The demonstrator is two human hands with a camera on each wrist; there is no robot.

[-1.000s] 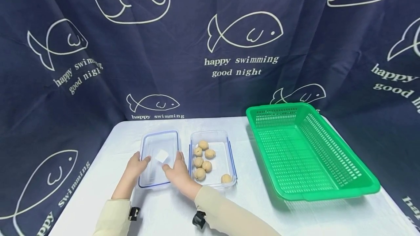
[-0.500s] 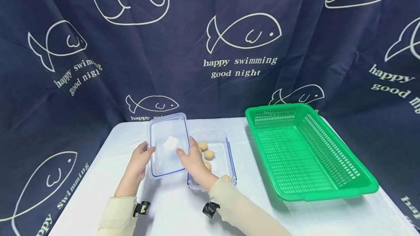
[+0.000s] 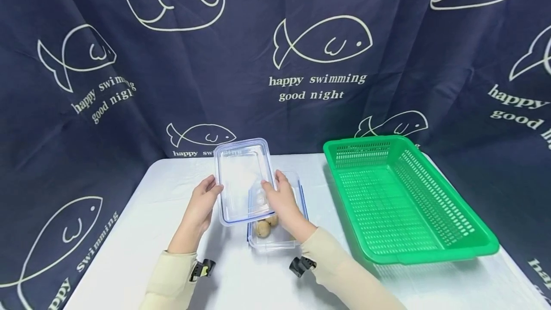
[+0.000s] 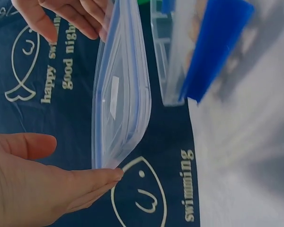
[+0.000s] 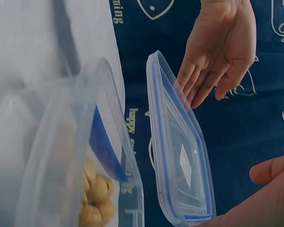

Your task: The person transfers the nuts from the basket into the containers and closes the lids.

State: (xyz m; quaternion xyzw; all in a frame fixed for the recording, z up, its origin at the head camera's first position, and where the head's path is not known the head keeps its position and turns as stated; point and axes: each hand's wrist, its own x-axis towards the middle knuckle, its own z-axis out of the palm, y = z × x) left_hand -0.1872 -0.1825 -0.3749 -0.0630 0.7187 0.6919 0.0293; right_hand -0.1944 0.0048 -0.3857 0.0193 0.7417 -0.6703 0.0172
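Observation:
A clear rectangular lid [image 3: 241, 176] with a blue seal is raised, tilted, over the left part of a clear food container [image 3: 275, 244]. My left hand [image 3: 203, 204] holds its left edge, the thumb at the rim. In the left wrist view the left hand's fingers [image 4: 97, 177] reach straight along the lid's edge. At the opposite edge my right hand [image 3: 281, 200] holds the lid, its thumb over the top face. Walnuts [image 3: 263, 227] lie in the container, partly hidden by the lid; the right wrist view shows several walnuts [image 5: 98, 189] through its wall.
A large green plastic basket [image 3: 389, 214] stands on the right of the white-covered table [image 3: 241, 276]. The container's blue side clip [image 4: 217, 52] hangs outward in the left wrist view. A dark blue curtain [image 3: 249, 80] with fish drawings hangs behind.
Both hands have lifted the lid off the table and carried it rightward and up, from beside the container to above its left part. The container and the basket have stayed put.

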